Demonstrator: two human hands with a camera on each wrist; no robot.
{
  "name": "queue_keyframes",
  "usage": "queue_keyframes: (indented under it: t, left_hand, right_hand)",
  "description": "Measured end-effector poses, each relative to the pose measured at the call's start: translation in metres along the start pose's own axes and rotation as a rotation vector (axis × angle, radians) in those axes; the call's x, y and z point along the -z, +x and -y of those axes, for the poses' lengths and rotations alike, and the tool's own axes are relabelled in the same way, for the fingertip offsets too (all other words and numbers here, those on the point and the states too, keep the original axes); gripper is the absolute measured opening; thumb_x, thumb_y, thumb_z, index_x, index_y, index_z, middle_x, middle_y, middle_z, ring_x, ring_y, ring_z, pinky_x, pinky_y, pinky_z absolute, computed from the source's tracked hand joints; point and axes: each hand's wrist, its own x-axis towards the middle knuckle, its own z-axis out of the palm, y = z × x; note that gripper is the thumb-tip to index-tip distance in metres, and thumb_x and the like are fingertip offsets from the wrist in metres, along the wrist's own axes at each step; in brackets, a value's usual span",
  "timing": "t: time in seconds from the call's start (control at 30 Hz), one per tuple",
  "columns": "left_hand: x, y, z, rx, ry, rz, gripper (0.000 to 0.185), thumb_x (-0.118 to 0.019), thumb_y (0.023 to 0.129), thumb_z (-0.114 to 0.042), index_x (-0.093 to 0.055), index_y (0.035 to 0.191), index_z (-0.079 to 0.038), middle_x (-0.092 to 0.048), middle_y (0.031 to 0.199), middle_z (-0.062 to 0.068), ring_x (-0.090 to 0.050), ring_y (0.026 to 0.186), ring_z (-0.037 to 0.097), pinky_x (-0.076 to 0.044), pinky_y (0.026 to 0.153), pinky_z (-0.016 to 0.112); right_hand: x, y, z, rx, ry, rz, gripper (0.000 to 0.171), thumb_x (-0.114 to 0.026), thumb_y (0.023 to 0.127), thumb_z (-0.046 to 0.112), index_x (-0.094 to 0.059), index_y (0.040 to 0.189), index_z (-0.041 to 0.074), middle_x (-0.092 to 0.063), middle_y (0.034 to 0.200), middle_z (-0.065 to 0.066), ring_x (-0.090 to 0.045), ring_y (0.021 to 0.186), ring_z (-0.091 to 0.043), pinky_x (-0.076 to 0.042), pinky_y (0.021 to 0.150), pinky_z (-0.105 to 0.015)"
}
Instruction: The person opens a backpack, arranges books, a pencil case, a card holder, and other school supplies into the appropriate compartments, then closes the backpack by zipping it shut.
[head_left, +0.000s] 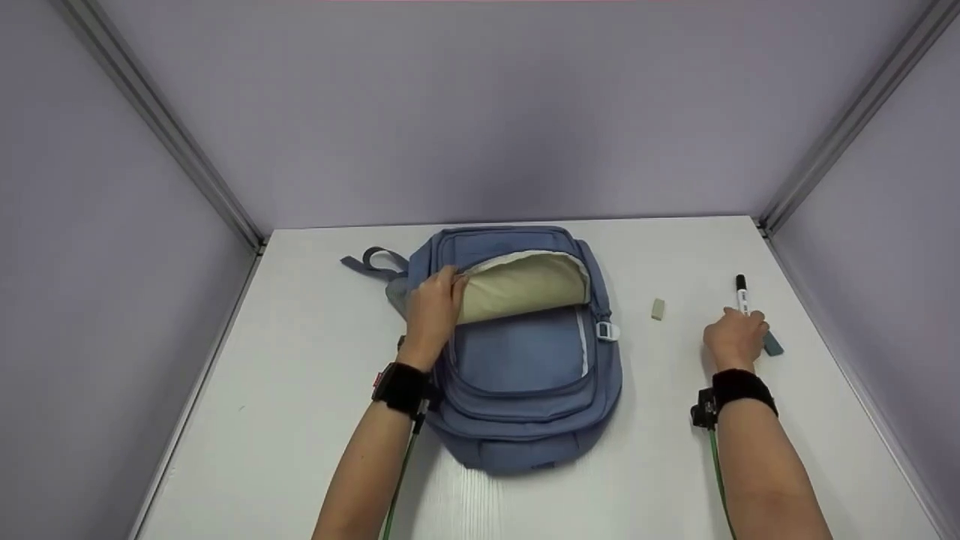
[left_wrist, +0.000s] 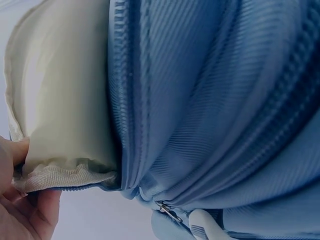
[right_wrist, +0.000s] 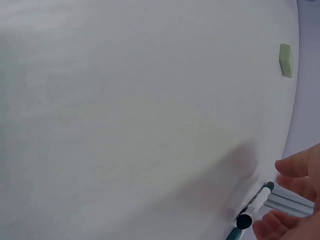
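Note:
A blue backpack [head_left: 525,360] lies flat on the white table [head_left: 300,390]. Its front flap [head_left: 525,285] is folded back, and the cream lining [left_wrist: 65,90] shows. My left hand [head_left: 442,292] pinches the left edge of that flap; the fingers [left_wrist: 22,210] curl round the seam in the left wrist view. My right hand [head_left: 742,328] is at the right side of the table over a white marker with a black cap [head_left: 742,294]. In the right wrist view the marker [right_wrist: 254,206] lies between my spread fingers [right_wrist: 295,167], which are not closed on it.
A small beige eraser [head_left: 658,309] lies between the backpack and the marker. A grey-blue flat thing [head_left: 772,345] sticks out beside my right hand. A white zipper pull [head_left: 606,330] hangs at the bag's right side. Purple walls enclose the table on three sides.

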Motion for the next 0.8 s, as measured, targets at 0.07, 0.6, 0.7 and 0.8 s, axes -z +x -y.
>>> queue_keyframes:
  t: [0.07,0.6,0.7,0.8]
  left_hand:
    - [0.000,0.000,0.000,0.003,0.008,-0.007,0.019,-0.062,0.098,-0.023,-0.065,0.097,-0.004,-0.070,0.085,0.013,-0.069,0.071,0.031,-0.053,0.058,0.044]
    - [-0.001,0.003,-0.001,-0.009,0.020,-0.009,0.019,-0.063,0.098,-0.022,-0.064,0.095,-0.003,-0.069,0.081,0.015,-0.068,0.068,0.035,-0.051,0.055,0.047]
    - [0.001,0.007,-0.002,-0.008,0.031,0.003,0.020,-0.064,0.097,-0.022,-0.063,0.094,-0.003,-0.069,0.081,0.016,-0.068,0.069,0.036,-0.051,0.055,0.047]
    - [0.003,0.011,-0.005,-0.007,0.049,0.019,0.020,-0.063,0.097,-0.023,-0.063,0.095,-0.003,-0.069,0.082,0.017,-0.068,0.068,0.038,-0.051,0.054,0.048]
  right_hand:
    - [-0.001,-0.001,-0.002,0.026,-0.038,0.002,0.041,-0.043,0.088,-0.003,-0.053,0.124,-0.021,-0.041,0.112,-0.046,-0.042,0.105,-0.057,-0.043,0.080,-0.060]
    - [0.005,0.002,-0.007,0.004,0.039,0.050,0.022,-0.050,0.091,-0.002,-0.066,0.100,-0.013,-0.064,0.096,-0.033,-0.063,0.087,-0.048,-0.050,0.067,-0.050]
    - [0.009,0.001,0.001,0.019,0.040,0.041,0.020,-0.053,0.088,-0.001,-0.068,0.098,-0.010,-0.066,0.094,-0.030,-0.063,0.083,-0.045,-0.049,0.065,-0.048]
    - [0.013,-0.003,0.013,0.016,0.067,0.007,0.020,-0.056,0.086,0.001,-0.069,0.097,-0.008,-0.067,0.093,-0.028,-0.063,0.080,-0.041,-0.047,0.062,-0.044]
